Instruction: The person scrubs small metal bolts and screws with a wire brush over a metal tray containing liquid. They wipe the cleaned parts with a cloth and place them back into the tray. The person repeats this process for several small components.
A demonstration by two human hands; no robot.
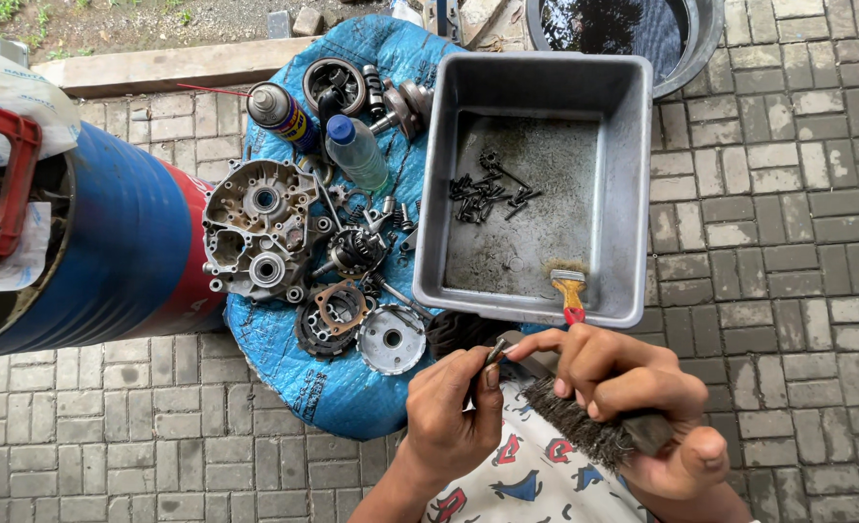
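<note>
- A blue drum (110, 261) with a red band lies at the left on the paved ground, with a red plastic frame (3, 174) at its mouth.
- A blue tarp (284, 358) is spread on the paving beside the drum, covered with engine parts.
- A grey metal tray (633, 194) sits at the tarp's right edge, well above the hands; a scatter of dark bolts (492, 194) lies on its floor, and a small paintbrush (568, 288) with a yellow and red handle leans over its near wall.
- A round dark basin (701, 48) stands beyond the tray at the top right.
- A grey crankcase half (260, 228) rests on the tarp next to the drum, with clutch plates and a round metal cover (391, 339) just below it.
- A spray can (279, 111) and a clear plastic bottle (357, 150) with a blue cap lie near the top of the tarp.
- The right hand (643, 397) is wrapped around a wire brush (584, 426), bristles turned towards the left hand.
- The left hand (449, 407) pinches a small bolt (495, 351) between thumb and fingertips, just beside the brush's tip, above the person's patterned lap.
</note>
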